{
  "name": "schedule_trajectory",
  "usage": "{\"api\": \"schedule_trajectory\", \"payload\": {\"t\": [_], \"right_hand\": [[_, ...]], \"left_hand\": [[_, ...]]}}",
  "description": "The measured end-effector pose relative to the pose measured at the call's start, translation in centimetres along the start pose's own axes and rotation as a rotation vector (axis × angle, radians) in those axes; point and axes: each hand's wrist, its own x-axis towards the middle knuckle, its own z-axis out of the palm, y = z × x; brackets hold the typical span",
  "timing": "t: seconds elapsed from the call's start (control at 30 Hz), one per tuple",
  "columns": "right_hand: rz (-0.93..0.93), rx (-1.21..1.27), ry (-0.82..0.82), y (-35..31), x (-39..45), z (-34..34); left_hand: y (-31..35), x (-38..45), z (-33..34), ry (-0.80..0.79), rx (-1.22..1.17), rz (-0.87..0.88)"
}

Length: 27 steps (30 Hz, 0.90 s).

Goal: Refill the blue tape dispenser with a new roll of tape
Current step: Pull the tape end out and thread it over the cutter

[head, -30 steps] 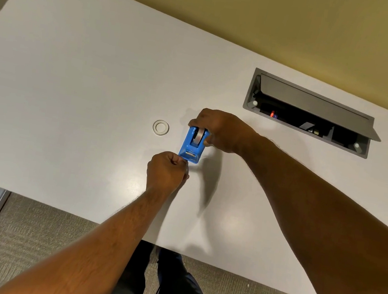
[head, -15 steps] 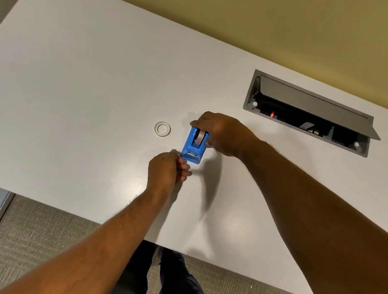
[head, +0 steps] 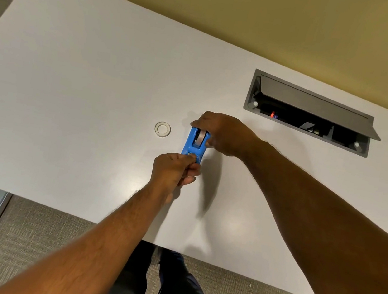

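Note:
The blue tape dispenser (head: 191, 146) stands on the white table (head: 85, 81) with a roll of tape (head: 199, 138) seated in its top. My right hand (head: 224, 133) grips the dispenser's far end around the roll. My left hand (head: 174, 171) is at the near end, its fingers pinched together at the cutter; the tape end itself is too small to make out. A small white ring, an empty tape core (head: 162, 129), lies flat on the table just left of the dispenser.
A grey cable box (head: 310, 111) is set into the table at the right, its lid tilted open. The table's near edge runs just below my forearms, with carpet and my legs beneath. A yellow wall stands behind the table.
My left hand's pinched fingers have shifted slightly along the dispenser's near end. My right hand and the dispenser have stayed in place.

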Motion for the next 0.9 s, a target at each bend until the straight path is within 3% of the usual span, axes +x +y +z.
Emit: {"api": "schedule_trajectory", "payload": {"t": [0.27, 0.67, 0.77, 0.9], "right_hand": [[0.017, 0.014, -0.011, 0.0, 0.1, -0.1], [0.060, 0.022, -0.040, 0.1, 0.4, 0.0], [0.060, 0.025, -0.044, 0.1, 0.4, 0.0], [0.054, 0.022, -0.044, 0.2, 0.4, 0.0]], "left_hand": [[-0.8, 0.4, -0.5, -0.031, 0.054, 0.058], [-2.5, 2.9, -1.7, 0.041, 0.330, 0.287], [-2.9, 3.0, -1.7, 0.101, 0.411, 0.354], [-3.0, 3.3, -2.3, 0.258, 0.703, 0.508]]}}
